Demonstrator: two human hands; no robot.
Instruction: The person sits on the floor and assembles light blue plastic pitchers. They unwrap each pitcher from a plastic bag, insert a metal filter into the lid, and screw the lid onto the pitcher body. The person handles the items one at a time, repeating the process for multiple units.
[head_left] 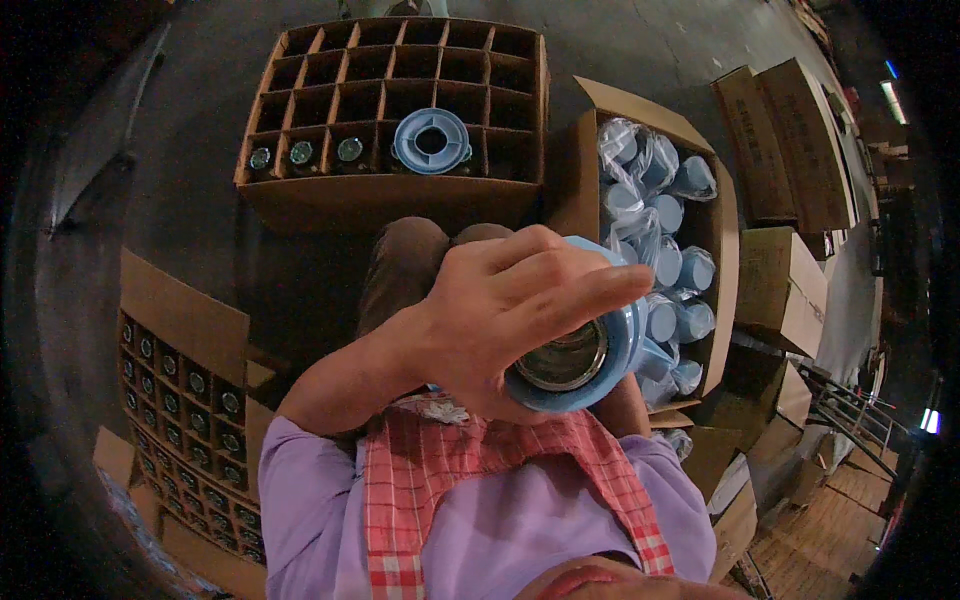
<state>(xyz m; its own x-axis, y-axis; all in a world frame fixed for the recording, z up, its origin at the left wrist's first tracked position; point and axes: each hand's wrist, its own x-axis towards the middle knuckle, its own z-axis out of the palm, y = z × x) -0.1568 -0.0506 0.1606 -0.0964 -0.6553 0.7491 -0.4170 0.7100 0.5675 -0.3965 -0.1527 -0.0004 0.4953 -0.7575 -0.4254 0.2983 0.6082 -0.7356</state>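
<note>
In front of my chest is a round blue flask body (pixel 631 335), its opening turned up toward me. Inside it shows a shiny silvery round piece (pixel 566 362), which looks like a glass liner. My left hand (pixel 535 290) lies across the far side of the opening, fingers bent over the rim and one finger reaching to the right. The right forearm (pixel 622 405) comes up behind the flask body. My right hand is hidden by it. Farther off, a blue ring-shaped part (pixel 432 163) with a dark centre hole rests on a divided carton (pixel 390 200).
Glass tips (pixel 349 149) show in the divided carton's near row. Right of me, an open carton (pixel 725 290) holds several blue cups (pixel 697 268) in clear plastic. At left, another divided carton (pixel 185 300) holds glass pieces. Brown boxes (pixel 785 280) stand farther right.
</note>
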